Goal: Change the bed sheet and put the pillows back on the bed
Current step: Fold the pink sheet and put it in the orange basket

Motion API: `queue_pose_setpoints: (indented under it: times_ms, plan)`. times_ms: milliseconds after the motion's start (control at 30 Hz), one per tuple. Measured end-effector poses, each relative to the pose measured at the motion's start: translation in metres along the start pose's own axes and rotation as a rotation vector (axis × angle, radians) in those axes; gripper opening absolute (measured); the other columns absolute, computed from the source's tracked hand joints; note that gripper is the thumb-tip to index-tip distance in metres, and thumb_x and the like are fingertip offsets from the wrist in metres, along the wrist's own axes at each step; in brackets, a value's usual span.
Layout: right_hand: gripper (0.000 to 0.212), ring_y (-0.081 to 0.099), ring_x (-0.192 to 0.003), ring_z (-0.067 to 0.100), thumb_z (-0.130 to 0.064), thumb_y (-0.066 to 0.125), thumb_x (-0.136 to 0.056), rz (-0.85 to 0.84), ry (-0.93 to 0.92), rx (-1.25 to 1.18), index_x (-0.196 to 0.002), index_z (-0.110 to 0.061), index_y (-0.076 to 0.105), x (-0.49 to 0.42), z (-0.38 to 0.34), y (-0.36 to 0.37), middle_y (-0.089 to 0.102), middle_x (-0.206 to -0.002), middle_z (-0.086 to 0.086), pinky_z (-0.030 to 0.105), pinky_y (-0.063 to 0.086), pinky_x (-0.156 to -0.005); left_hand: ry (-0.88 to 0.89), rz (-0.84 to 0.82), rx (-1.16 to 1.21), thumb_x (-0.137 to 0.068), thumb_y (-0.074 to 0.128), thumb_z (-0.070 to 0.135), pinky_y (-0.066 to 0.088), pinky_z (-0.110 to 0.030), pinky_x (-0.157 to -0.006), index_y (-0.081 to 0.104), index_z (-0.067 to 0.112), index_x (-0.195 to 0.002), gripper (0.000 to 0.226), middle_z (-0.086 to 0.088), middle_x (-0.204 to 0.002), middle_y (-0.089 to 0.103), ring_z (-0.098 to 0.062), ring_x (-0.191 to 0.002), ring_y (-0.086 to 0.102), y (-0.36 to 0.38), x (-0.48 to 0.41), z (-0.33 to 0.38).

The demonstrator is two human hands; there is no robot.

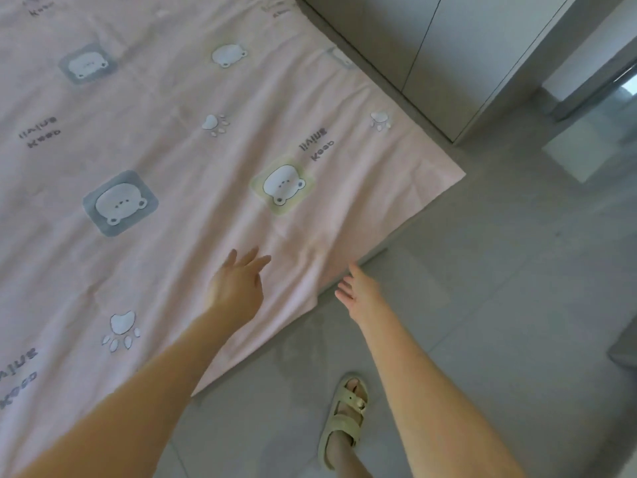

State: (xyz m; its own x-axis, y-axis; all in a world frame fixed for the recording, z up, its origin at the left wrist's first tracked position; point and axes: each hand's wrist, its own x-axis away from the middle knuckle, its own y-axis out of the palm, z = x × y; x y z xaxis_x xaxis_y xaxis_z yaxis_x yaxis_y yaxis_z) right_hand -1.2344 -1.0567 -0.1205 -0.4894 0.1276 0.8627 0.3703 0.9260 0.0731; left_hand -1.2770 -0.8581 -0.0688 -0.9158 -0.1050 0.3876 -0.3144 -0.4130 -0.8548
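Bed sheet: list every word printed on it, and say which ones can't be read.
"Keep": printed upside down on the pink bed sheet, and repeated at the left and lower left.
Word next to each "Keep": possibly "smile", too blurred to be sure.
Prints at the far edge: too blurred to read.

Both hands (238, 288) (360, 293) outstretched, fingers relaxed.
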Motion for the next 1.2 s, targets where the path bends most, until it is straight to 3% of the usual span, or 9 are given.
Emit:
queue_pose_setpoints:
  times_ms: [200,267,367,600,700,833,1000,1100,1200]
  plan:
    - [0.042,0.059,-0.057,0.025,-0.028,0.056,-0.095,0.13,-0.169,0.325,-0.059,-0.006,0.054,-0.049,-0.036,-0.008,0.059,-0.061,0.011,0.044,0.057,-0.07,-0.004,-0.22,-0.186,-0.099,0.025,0.018,0.015,-0.051,-0.116,0.011,0.046,-0.146,0.056,0.004,-0.16,0.002,-0.031,-0.146,-0.004,0.021,-0.096,0.043]
    - [0.047,0.061,-0.055,0.026,-0.032,0.05,-0.097,0.157,-0.324,0.631,-0.059,-0.004,0.057,-0.05,-0.037,-0.018,0.063,-0.059,0.011,0.041,0.056,-0.06,-0.047,-0.321,-0.269,-0.101,0.023,0.022,0.013,-0.059,-0.114,0.0,0.048,-0.146,0.057,0.001,-0.159,-0.009,-0.036,-0.145,-0.011,0.029,-0.103,0.051]
    - [0.05,0.039,-0.049,0.013,-0.029,0.035,-0.103,0.111,-0.545,1.147,-0.056,-0.012,0.041,-0.04,-0.045,-0.04,0.047,-0.054,0.001,0.024,0.025,-0.044,-0.1,-0.357,-0.337,-0.103,0.022,0.029,0.016,-0.061,-0.11,-0.011,0.042,-0.147,0.057,-0.001,-0.158,-0.019,-0.039,-0.143,-0.014,0.033,-0.097,0.061]
    - [0.046,0.043,-0.053,0.018,-0.021,0.036,-0.099,0.176,-0.394,1.253,-0.054,-0.011,0.036,-0.062,-0.062,-0.114,0.042,-0.054,0.003,0.028,0.027,-0.047,-0.093,-0.403,-0.337,-0.098,0.025,0.048,0.018,-0.058,-0.113,-0.008,0.04,-0.148,0.06,-0.005,-0.159,-0.013,-0.04,-0.144,-0.007,0.028,-0.101,0.058]
    - [0.051,0.063,-0.061,0.032,-0.031,0.037,-0.091,0.199,-0.226,1.016,-0.066,0.007,0.06,-0.068,-0.079,-0.171,0.063,-0.058,0.013,0.039,0.053,-0.064,-0.079,-0.405,-0.401,-0.098,0.034,0.047,0.027,-0.047,-0.112,0.008,0.033,-0.151,0.061,-0.009,-0.159,0.009,-0.04,-0.143,0.015,0.015,-0.105,0.064]
    - [0.04,0.061,-0.071,0.028,-0.029,0.055,-0.095,0.185,-0.192,0.449,-0.098,0.01,0.062,-0.08,-0.145,-0.16,0.063,-0.073,0.009,0.039,0.053,-0.067,-0.088,-0.002,-0.283,-0.093,0.05,0.028,0.047,-0.036,-0.086,0.061,0.019,-0.124,0.034,-0.005,-0.121,0.062,-0.028,-0.108,0.057,-0.004,-0.132,0.11]
    - [0.054,0.06,-0.09,0.025,-0.056,0.064,-0.082,0.16,-0.05,0.09,-0.108,-0.01,0.053,-0.12,-0.245,-0.096,0.06,-0.098,0.008,0.035,0.054,-0.068,0.111,-0.034,-0.203,-0.096,0.045,0.038,0.02,-0.044,-0.114,0.032,0.029,-0.147,0.053,-0.007,-0.157,0.019,-0.033,-0.144,0.012,-0.005,-0.21,0.194]
    - [0.049,0.064,-0.089,0.028,-0.036,0.08,-0.073,0.274,-0.033,0.051,-0.104,-0.003,0.061,-0.155,-0.266,-0.082,0.066,-0.1,0.012,0.04,0.057,-0.07,0.118,-0.284,-0.337,-0.095,0.034,0.055,0.019,-0.057,-0.112,0.004,0.039,-0.15,0.064,-0.005,-0.159,-0.011,-0.036,-0.145,-0.01,0.003,-0.245,0.225]
    - [0.021,0.058,-0.048,0.017,-0.008,0.073,-0.082,0.349,0.06,0.12,-0.07,-0.005,0.056,-0.173,-0.266,-0.101,0.06,-0.056,0.008,0.027,0.049,-0.048,0.135,-0.369,-0.436,-0.097,0.031,0.054,0.031,-0.05,-0.107,0.004,0.038,-0.149,0.061,-0.007,-0.159,-0.006,-0.035,-0.145,-0.001,-0.002,-0.255,0.229]
